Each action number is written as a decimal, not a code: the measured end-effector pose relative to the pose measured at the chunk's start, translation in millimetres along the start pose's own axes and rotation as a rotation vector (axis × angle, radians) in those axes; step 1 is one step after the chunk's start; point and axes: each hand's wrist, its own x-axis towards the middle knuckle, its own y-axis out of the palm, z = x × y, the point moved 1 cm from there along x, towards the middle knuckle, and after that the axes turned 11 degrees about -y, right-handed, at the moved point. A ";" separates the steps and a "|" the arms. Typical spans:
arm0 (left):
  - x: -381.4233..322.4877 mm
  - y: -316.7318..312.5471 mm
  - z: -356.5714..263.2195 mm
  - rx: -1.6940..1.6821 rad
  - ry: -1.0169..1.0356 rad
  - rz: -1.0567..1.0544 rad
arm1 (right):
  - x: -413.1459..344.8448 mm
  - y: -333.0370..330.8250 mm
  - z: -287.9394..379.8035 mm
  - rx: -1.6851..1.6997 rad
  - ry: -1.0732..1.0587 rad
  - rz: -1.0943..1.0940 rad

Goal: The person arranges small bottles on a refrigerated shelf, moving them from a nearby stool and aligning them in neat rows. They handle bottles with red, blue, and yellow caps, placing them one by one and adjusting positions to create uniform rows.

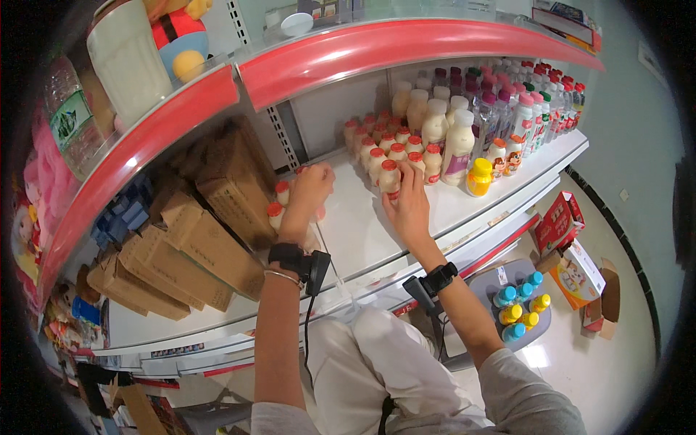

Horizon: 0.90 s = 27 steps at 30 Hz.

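My right hand point(409, 209) has its thumb and fingers around a small cream-coloured drink bottle with a red cap point(389, 176). This bottle is upright at the front of a block of similar red-capped bottles point(387, 142) on the white shelf point(353, 201). My left hand point(310, 187) is over the shelf further left, its fingers curled; whether it holds anything is hidden. Close beside it are a few more red-capped bottles point(275, 215), partly covered by the hand and wrist. Both wrists carry black strapped devices.
Brown cardboard boxes point(212, 239) lean along the shelf's left. Taller bottles point(459, 144) and a yellow bottle point(479, 178) stand right of the red-capped block. A red-edged upper shelf point(348, 54) overhangs. A grey stool point(484, 283) bears blue- and yellow-capped bottles; opened cartons point(579, 274) lie nearby.
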 end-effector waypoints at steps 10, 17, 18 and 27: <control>5.5 3.3 5.8 -0.084 -0.013 0.047 | -10.8 5.7 8.4 0.318 -0.242 0.525; 4.3 0.9 2.9 -0.044 -0.008 0.037 | -13.0 8.9 8.1 0.287 -0.082 0.519; 3.5 0.7 2.3 -0.044 -0.006 0.034 | -12.7 8.5 8.4 0.279 -0.069 0.521; 2.9 1.0 2.0 -0.011 0.011 0.014 | 0.7 -5.4 12.1 0.178 -0.080 0.283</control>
